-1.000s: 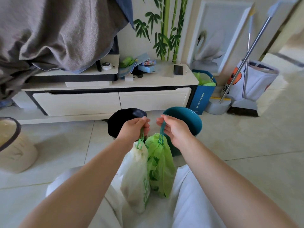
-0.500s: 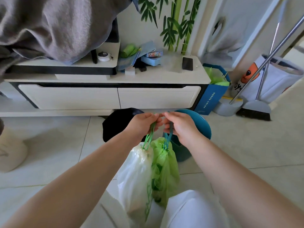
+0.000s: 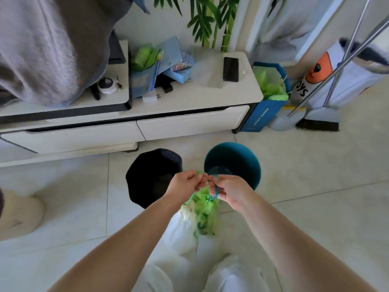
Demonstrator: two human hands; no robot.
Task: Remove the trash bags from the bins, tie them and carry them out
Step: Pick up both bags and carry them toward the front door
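Two tied trash bags hang in front of me: a white one (image 3: 181, 230) on the left and a green one (image 3: 205, 213) on the right. My left hand (image 3: 185, 186) pinches the green drawstring of the white bag. My right hand (image 3: 230, 191) grips the teal drawstring of the green bag. The fingertips of both hands touch above the bags. Behind them on the tiled floor stand a black bin (image 3: 151, 178) and a teal bin (image 3: 240, 163), both without a bag.
A low white cabinet (image 3: 189, 125) runs along the wall, cluttered with boxes and a phone (image 3: 231, 69). To its right stand a blue bag with green plastic (image 3: 265, 110), a broom and dustpan (image 3: 317, 121). A beige bin (image 3: 19, 216) sits at the far left.
The view has risen and tilted down. Both hands have come together until the fingertips touch, still holding the bags, which hang lower in the picture.
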